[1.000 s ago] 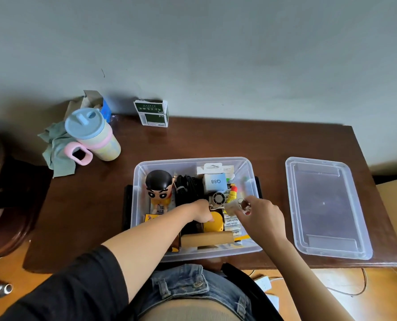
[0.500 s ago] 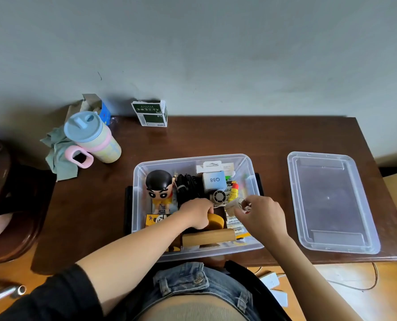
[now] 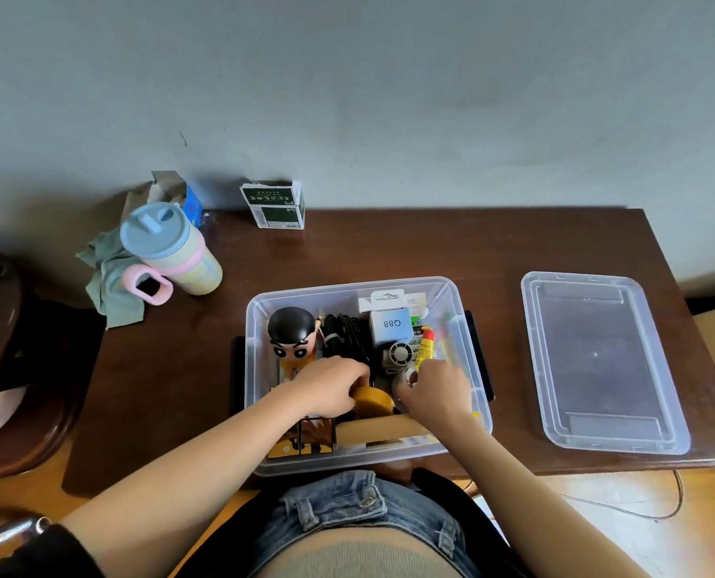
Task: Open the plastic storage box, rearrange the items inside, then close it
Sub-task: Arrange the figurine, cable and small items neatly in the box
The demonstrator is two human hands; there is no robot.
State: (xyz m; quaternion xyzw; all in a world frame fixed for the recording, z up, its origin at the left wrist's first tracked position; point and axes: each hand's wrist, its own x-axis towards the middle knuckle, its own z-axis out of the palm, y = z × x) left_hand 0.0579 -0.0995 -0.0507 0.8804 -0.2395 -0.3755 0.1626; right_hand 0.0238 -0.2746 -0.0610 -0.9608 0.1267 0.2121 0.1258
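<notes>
The plastic storage box (image 3: pixel 260 369) sits at the lower centre of the frame, on the near edge of the brown counter (image 3: pixel 389 252), and it is already open: its clear lid (image 3: pixel 601 360) lies flat on the counter at the right of the frame, well apart from the box. So the opening step looks finished and the rearranging is under way; closing is not yet begun.

Both hands are inside the box. The left hand (image 3: pixel 331 385) is curled over a yellow round item (image 3: pixel 374 400) near the middle, and its fingers seem to grip it, though the fingertips are hidden. The right hand (image 3: pixel 441 390) is just beside it, fingers bent around a small pale object (image 3: pixel 408 375); what that object is cannot be told.

Further back in the box stand a cartoon figurine (image 3: pixel 291 340), a coil of black cable (image 3: pixel 345 333), a small blue box marked Q88 (image 3: pixel 390 327) and a red-capped yellow tube (image 3: pixel 426 348). A tan roll (image 3: pixel 372 429) lies along the near wall.

Left to do, as a judgement: settle the two held items, then fetch the lid from the right and press it on.
</notes>
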